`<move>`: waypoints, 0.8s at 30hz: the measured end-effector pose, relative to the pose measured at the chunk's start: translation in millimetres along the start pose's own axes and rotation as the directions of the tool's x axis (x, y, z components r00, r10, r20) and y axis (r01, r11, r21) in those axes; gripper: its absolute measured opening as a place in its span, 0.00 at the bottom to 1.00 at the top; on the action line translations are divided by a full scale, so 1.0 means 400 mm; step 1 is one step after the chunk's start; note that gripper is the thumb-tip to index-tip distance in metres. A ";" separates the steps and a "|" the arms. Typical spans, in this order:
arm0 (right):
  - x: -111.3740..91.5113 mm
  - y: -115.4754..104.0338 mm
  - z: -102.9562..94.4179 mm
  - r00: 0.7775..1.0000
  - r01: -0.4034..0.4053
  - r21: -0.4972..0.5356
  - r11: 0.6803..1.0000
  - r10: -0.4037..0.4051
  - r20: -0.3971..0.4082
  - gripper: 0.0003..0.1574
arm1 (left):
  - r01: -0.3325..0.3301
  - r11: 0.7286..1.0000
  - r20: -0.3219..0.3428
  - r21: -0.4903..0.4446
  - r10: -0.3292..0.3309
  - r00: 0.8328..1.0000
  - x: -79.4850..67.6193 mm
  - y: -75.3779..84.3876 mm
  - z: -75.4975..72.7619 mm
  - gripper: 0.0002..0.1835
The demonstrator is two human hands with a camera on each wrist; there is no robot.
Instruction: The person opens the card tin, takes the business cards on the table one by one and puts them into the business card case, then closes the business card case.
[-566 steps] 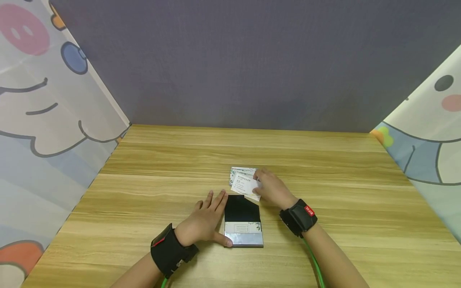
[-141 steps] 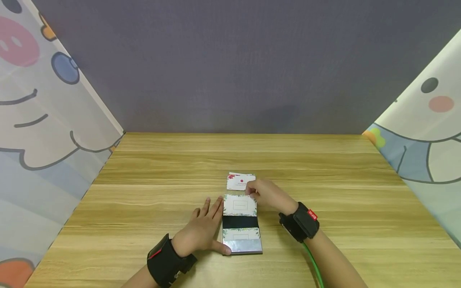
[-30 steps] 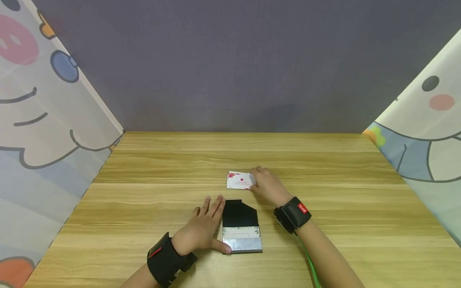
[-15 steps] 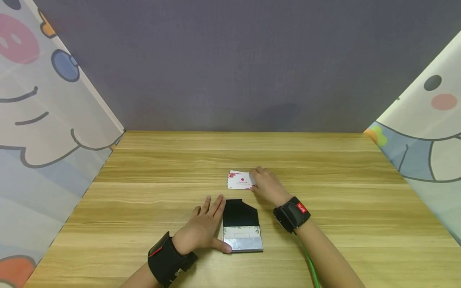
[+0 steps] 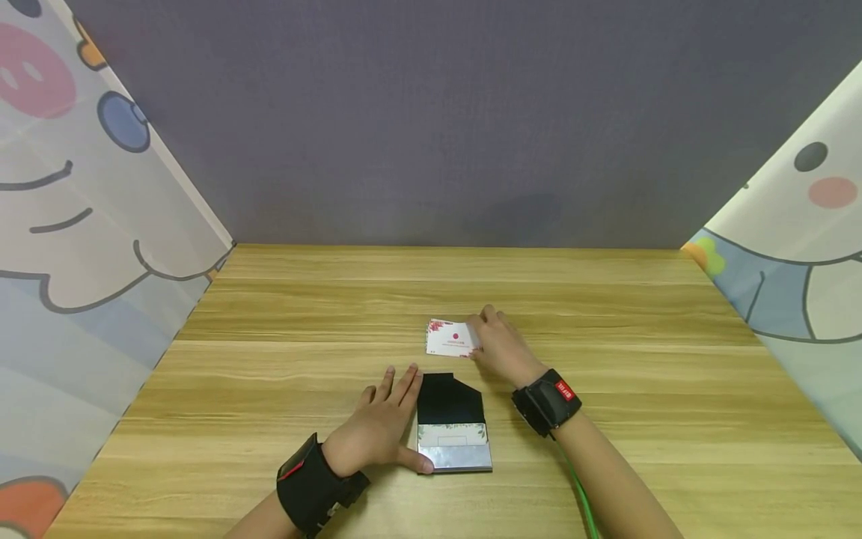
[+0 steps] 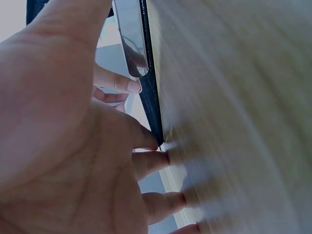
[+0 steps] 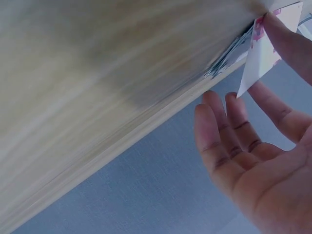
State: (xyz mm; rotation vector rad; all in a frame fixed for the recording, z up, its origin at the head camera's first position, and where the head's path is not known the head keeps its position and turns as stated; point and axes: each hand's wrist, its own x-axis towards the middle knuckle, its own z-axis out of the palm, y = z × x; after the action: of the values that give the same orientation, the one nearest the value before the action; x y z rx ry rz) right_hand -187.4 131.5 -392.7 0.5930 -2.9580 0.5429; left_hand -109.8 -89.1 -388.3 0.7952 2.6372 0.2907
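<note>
My left hand (image 5: 377, 434) lies spread along the left side of an open black card case with a silver front panel (image 5: 454, 458). Its thumb rests on the panel's near left corner, and the fingertips reach the raised flap (image 5: 447, 404). White leaf-patterned business cards (image 5: 453, 434) stick out of the case pocket. Beyond the case, my right hand (image 5: 501, 350) pinches the right edge of a white business card with red flowers (image 5: 447, 340) between thumb and index finger. In the right wrist view that card (image 7: 265, 58) tilts up from a small stack of cards (image 7: 228, 57).
The wood-grain table (image 5: 303, 299) meets a grey panel (image 5: 431, 135) at the back. Printed cartoon sheets (image 5: 81, 224) stand at both sides. A green cable (image 5: 583, 494) runs from the right wrist's black strap (image 5: 547, 402).
A leaf-bordered card over the flap 4.7 seconds ago is gone from there. My right hand has returned to the pile, where the top card has shifted slightly right. The left hand stays put.
</note>
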 end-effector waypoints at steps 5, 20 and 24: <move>0.003 -0.001 -0.001 1.000 -0.012 0.008 1.000 0.013 -0.013 0.32 | -0.008 1.000 -0.019 0.003 0.008 1.000 -0.001 0.000 0.002 0.67; 0.006 -0.006 -0.018 0.998 -0.018 0.093 0.996 0.023 -0.055 0.12 | -0.005 1.000 -0.020 -0.010 0.005 1.000 -0.004 0.004 -0.001 0.68; 0.005 -0.007 -0.026 0.998 -0.002 0.106 0.994 0.008 -0.061 0.09 | -0.010 1.000 -0.025 -0.019 0.010 1.000 -0.006 0.004 -0.001 0.67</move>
State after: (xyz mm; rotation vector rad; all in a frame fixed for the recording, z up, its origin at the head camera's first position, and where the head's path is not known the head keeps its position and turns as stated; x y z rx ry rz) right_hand -188.3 131.9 -381.9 0.5675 -2.8882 0.7087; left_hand -107.4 -89.0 -386.6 0.8040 2.6505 0.3304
